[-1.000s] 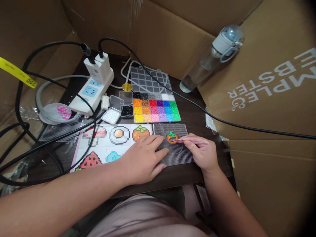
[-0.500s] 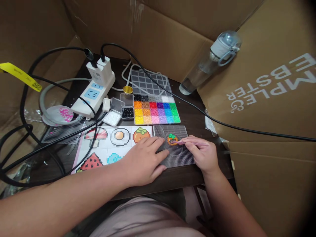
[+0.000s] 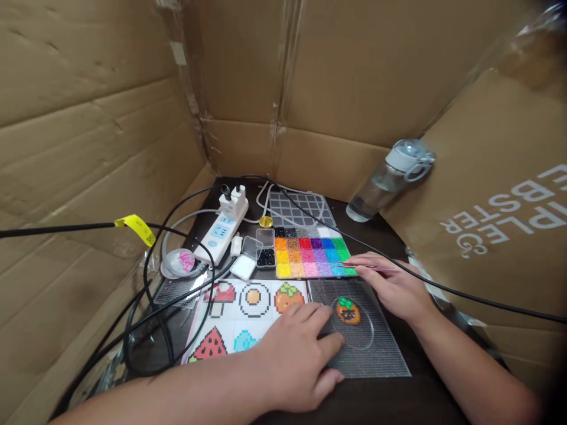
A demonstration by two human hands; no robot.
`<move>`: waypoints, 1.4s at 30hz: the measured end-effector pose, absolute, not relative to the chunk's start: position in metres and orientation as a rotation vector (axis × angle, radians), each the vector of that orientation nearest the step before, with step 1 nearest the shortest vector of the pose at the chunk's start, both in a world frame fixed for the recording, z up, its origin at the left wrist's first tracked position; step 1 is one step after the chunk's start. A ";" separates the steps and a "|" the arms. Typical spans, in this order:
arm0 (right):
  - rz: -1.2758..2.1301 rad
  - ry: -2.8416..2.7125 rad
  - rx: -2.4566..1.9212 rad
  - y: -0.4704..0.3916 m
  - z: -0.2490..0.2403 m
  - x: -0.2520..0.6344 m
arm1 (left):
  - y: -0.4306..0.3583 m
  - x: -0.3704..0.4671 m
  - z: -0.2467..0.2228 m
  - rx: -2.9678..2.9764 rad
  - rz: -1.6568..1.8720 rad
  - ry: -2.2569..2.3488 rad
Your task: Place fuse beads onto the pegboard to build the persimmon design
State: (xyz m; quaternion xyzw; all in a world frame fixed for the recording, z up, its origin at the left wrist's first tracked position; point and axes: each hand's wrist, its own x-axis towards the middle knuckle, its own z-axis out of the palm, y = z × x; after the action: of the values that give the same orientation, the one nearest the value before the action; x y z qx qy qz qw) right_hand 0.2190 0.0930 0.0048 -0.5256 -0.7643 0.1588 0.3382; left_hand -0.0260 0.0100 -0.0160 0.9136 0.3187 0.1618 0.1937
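My left hand (image 3: 305, 351) lies flat, fingers spread, across the printed pattern sheet (image 3: 224, 301) and the left edge of the clear pegboard (image 3: 390, 354). On that pegboard sits a small bead persimmon (image 3: 348, 313), orange with a green leaf top and a dark patch. My right hand (image 3: 394, 286) pinches pink tweezers (image 3: 374, 267). Their tips hover over the blue and green end of the bead box (image 3: 305, 257), whose compartments hold beads sorted by colour. Whether a bead is between the tips is too small to tell.
A white power strip (image 3: 221, 233) with plugs stands at the back left, and black cables (image 3: 146, 289) loop over that side. Small bead cases (image 3: 266, 257) and a dish of pink beads (image 3: 179, 261) lie nearby. A water bottle (image 3: 385, 183) leans by the cardboard walls (image 3: 336, 77).
My right hand has moved the tweezers from the bead persimmon up to the bead box. My left hand stays on the board. The camera view has tilted upward.
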 end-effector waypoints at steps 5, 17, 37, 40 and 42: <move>0.424 -2.184 -1.140 0.130 0.012 0.183 | 0.010 -0.026 -0.017 2.551 0.456 0.900; 0.863 -2.105 -1.133 0.174 -0.003 0.122 | 0.015 -0.024 -0.022 2.525 0.455 0.853; 1.070 -1.914 -1.239 0.171 -0.005 0.120 | 0.014 -0.024 -0.022 2.528 0.463 0.861; 1.086 -1.906 -1.233 0.170 -0.005 0.119 | 0.013 -0.024 -0.021 2.522 0.458 0.856; 1.094 -1.903 -1.219 0.170 -0.005 0.119 | 0.013 -0.025 -0.021 2.517 0.454 0.859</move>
State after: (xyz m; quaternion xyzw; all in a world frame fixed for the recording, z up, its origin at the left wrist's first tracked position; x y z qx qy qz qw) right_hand 0.1190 0.1702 -0.0052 -0.4617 -0.7204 0.4144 0.3101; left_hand -0.0245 0.0131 -0.0206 0.9100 0.3107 0.1641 0.2202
